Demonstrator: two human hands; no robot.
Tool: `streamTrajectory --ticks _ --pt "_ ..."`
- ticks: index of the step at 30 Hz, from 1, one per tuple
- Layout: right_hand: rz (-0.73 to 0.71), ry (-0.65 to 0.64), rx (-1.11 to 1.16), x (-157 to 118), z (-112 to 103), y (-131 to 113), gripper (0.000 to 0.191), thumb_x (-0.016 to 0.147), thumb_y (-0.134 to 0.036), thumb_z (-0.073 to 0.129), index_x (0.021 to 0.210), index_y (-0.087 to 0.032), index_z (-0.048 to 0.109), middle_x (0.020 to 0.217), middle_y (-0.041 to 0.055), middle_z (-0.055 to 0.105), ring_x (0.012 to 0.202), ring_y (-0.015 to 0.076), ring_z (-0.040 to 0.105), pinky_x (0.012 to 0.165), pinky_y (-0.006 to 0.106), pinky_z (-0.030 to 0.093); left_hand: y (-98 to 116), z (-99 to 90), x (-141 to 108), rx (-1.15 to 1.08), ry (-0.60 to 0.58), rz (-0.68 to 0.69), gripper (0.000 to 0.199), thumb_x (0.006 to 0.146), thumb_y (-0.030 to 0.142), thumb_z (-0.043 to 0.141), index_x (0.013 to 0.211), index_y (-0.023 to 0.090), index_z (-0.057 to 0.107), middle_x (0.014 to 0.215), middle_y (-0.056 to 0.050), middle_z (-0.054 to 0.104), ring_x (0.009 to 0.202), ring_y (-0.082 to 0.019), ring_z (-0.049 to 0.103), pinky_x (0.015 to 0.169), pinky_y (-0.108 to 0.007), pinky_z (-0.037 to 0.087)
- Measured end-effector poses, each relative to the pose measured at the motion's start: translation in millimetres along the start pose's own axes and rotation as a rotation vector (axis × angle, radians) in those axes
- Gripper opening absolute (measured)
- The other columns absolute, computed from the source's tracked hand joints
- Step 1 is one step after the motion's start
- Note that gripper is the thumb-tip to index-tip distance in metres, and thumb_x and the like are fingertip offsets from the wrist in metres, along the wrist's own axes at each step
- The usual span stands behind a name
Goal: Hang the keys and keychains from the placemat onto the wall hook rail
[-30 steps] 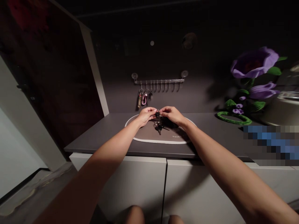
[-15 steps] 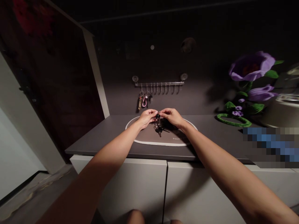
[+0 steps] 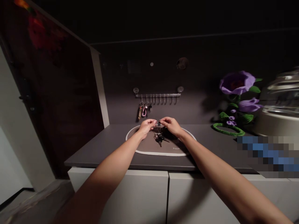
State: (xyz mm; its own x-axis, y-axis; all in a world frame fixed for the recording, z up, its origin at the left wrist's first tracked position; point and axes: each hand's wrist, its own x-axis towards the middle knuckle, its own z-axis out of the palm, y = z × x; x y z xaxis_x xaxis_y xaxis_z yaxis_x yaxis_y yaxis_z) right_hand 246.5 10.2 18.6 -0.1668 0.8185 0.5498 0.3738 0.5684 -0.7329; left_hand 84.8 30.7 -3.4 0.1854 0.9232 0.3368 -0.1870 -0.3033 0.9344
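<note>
A bunch of keys (image 3: 160, 139) hangs between my two hands, over an oval brown mat (image 3: 151, 150) with a white rim. My right hand (image 3: 172, 126) pinches the small dark top piece of the bunch between thumb and fingers. From the other side, my left hand (image 3: 146, 127) is closed at the same top part, its thumb and fingertip pressed together; the exact spot it grips is too small to make out. On the wall behind, a clear hook rail (image 3: 158, 95) carries a brown key tag (image 3: 140, 112), a pink carabiner (image 3: 144, 111) and a small dark key (image 3: 150, 108).
The dark countertop (image 3: 93, 149) sits over white cabinet doors (image 3: 135, 193). To the right stand a purple artificial flower (image 3: 238, 82) with a green ring base (image 3: 227, 130) and a cream appliance (image 3: 268, 124) with a clear top. A dark door (image 3: 63, 93) is at the left.
The head view has tilted up, so everything sits lower in the picture. Both hands keep their place at the top of the keys; the dark top piece has turned slightly.
</note>
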Motion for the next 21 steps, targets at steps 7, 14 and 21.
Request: streamTrajectory --ticks 7,14,21 --pt "0.034 0.123 0.133 16.0 2.2 -0.9 0.034 0.065 -0.048 0.058 0.075 -0.015 0.055 0.067 -0.0005 0.056 0.061 0.0089 0.048 0.064 0.024 0.041 0.2 -0.8 -0.7 0.183 0.12 0.072 0.024 0.067 0.036 0.064 0.072 0.013 0.062 0.067 -0.003 0.061 0.06 -0.009 0.05 0.056 -0.021 0.036" --pt "0.126 0.209 0.282 52.1 4.5 -19.3 0.02 0.066 -0.032 0.062 0.071 -0.015 0.053 0.065 -0.0008 0.053 0.059 0.0076 0.048 0.058 0.021 0.041 -7.5 -4.1 4.5 0.2 0.264 0.07 0.016 0.073 0.028 0.057 0.069 0.013 0.058 0.06 0.0 0.057 0.052 -0.008 0.045 0.054 -0.021 0.034" --pt "0.186 0.292 0.284 91.0 13.2 -36.5 0.008 0.075 -0.017 0.052 0.067 -0.014 0.052 0.056 -0.0025 0.048 0.05 0.005 0.042 0.051 0.018 0.038 -20.1 -9.3 11.6 0.234 0.293 0.13 0.015 0.075 0.026 0.053 0.07 0.013 0.058 0.061 0.0 0.058 0.055 -0.009 0.047 0.058 -0.022 0.037"
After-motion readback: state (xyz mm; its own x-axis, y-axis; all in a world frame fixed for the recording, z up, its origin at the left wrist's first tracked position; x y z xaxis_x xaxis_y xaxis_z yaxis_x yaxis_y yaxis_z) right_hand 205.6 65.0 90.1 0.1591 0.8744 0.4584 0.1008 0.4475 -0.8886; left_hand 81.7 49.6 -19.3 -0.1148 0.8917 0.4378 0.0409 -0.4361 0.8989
